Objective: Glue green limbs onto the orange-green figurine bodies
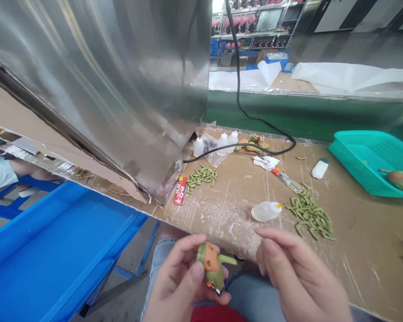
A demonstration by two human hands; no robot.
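Note:
My left hand [181,279] grips a small green and orange toy figure [211,266] with a thin green limb sticking out to the right. My right hand [298,273] is beside it, fingers apart and holding nothing. Just beyond my hands, a translucent glue bottle [265,211] with a yellow nozzle lies on its side on the cardboard-covered workbench [231,228]. To its right is a heap of small green curved pieces [310,214]. A smaller heap of the same pieces [201,175] lies further left, next to a red packet [180,190].
A stainless steel panel [97,89] rises at the bench's left. Several small bottles [226,141], green figures [251,144] and a black cable [255,145] lie beyond. A teal basket [372,163] holds a figure. A blue bin [54,250] sits lower left, near a person's arm [7,172].

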